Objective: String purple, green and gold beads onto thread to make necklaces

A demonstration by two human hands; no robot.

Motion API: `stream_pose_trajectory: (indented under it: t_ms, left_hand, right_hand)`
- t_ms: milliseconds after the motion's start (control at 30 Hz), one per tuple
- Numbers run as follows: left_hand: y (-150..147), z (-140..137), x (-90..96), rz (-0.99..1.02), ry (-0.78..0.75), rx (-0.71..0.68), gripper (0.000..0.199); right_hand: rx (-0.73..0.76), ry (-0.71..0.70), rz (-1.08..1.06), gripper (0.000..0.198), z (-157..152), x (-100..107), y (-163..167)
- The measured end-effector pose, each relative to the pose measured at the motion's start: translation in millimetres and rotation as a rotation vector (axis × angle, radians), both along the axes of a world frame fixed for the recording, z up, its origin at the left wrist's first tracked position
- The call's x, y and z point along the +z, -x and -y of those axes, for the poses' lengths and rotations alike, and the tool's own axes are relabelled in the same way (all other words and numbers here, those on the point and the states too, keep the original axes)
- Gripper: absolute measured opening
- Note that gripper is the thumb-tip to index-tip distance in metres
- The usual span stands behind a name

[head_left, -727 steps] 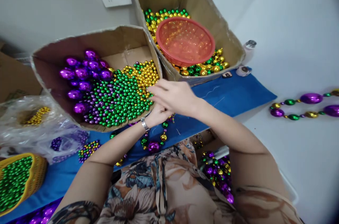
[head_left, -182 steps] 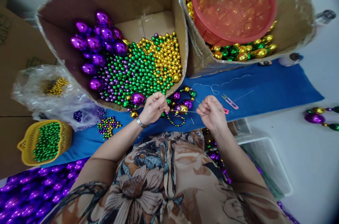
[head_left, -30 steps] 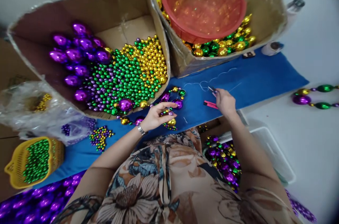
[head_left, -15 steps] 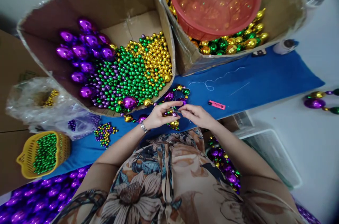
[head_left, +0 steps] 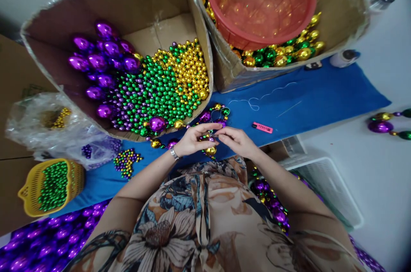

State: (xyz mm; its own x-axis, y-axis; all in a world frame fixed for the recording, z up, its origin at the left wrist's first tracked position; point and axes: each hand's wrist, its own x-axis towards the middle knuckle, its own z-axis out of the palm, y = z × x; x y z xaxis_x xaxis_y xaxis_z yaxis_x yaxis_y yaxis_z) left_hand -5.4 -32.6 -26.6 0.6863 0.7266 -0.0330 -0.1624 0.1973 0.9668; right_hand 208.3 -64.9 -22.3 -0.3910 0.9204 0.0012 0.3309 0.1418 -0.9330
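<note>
My left hand point(head_left: 190, 140), with a metal watch at the wrist, curves its fingers and thumb around a bead string, beside a gold bead point(head_left: 210, 150) and a small purple one. The fingertips of my right hand point(head_left: 237, 141) are pinched together close to my left fingertips, on fine white thread point(head_left: 211, 132) at the beads. More of the strung purple, green and gold beads point(head_left: 204, 116) lie on the blue cloth behind and left of my hands. Fingers hide part of the string.
A cardboard box point(head_left: 167, 32) holds loose beads; another box point(head_left: 231, 73) carries a red basket point(head_left: 260, 40). A pink lighter point(head_left: 262, 128) and loose thread point(head_left: 253, 105) lie on the blue cloth point(head_left: 308, 100). At left stands a yellow basket point(head_left: 75, 180) of green beads.
My right hand has shifted slightly left, its fingertips now closer to my left hand and the beads. My left hand stays nearly still.
</note>
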Motion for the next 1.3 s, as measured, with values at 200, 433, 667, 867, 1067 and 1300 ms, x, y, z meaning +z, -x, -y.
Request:
stream_pose_trajectory:
  t_ms: [200, 433, 667, 867, 1067, 1300]
  left_hand:
    - [4.7, -4.8, 3.4, 0.044, 0.122, 0.075, 0.055]
    - [15.9, -20.9, 9.9, 0.154, 0.275, 0.143, 0.059]
    - [13.8, -17.1, 7.5, 0.121, 0.351, 0.047, 0.058]
    - [11.4, -14.7, 5.1, 0.123, 0.337, 0.008, 0.059]
    - [10.5, -12.8, 4.6, 0.134, 0.278, -0.041, 0.065]
    - [7.7, -11.1, 11.6, 0.128, 0.226, -0.044, 0.069]
  right_hand:
    - [-0.199, -0.186, 0.403, 0.036, 8.1, -30.8, -36.9]
    - [-0.172, -0.219, 0.926, 0.045, 25.2, -65.4, -62.7]
    - [-0.370, -0.128, 1.128, 0.045, 23.8, -62.4, -122.9]
    - [-0.336, -0.024, 1.060, 0.033, 19.1, -62.6, -122.0]
    - [-0.119, 0.040, 0.373, 0.033, 18.3, -15.6, -54.9]
    - [0.029, -0.065, 0.162, 0.037, -3.0, 10.9, 9.4]
